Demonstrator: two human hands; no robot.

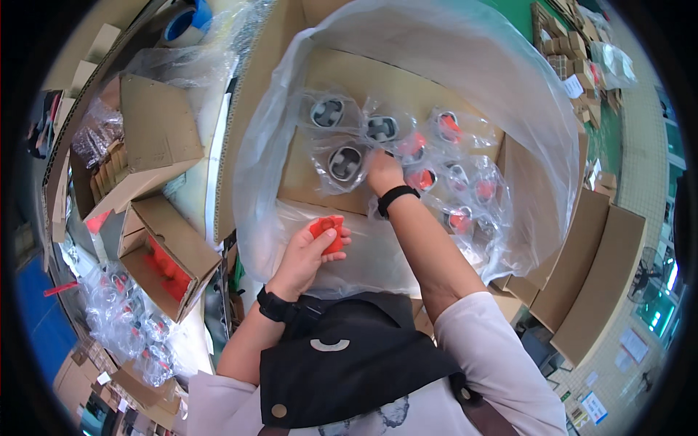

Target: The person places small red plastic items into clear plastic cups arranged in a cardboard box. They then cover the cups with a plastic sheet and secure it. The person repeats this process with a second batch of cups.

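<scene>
My left hand point(307, 251) is closed on a red plastic piece point(326, 231), held at the near side of a large carton lined with a clear plastic bag point(538, 131). Inside the carton, my right hand point(383, 173) reaches down among round metal parts in clear bags; its fingers are curled, and what they grip, if anything, is hidden. Bagged parts with grey centres point(345, 163) lie left of it and beyond it. To its right are bagged parts with red pieces in them point(459, 221). Cardboard point(342, 69) shows beneath the bags.
At left, a small carton holds red pieces point(166, 272), beside a pile of bagged parts point(134, 327). An open carton with dividers point(160, 109) stands farther back, near a blue tape roll point(187, 22). Carton flaps point(596, 276) stick out at right.
</scene>
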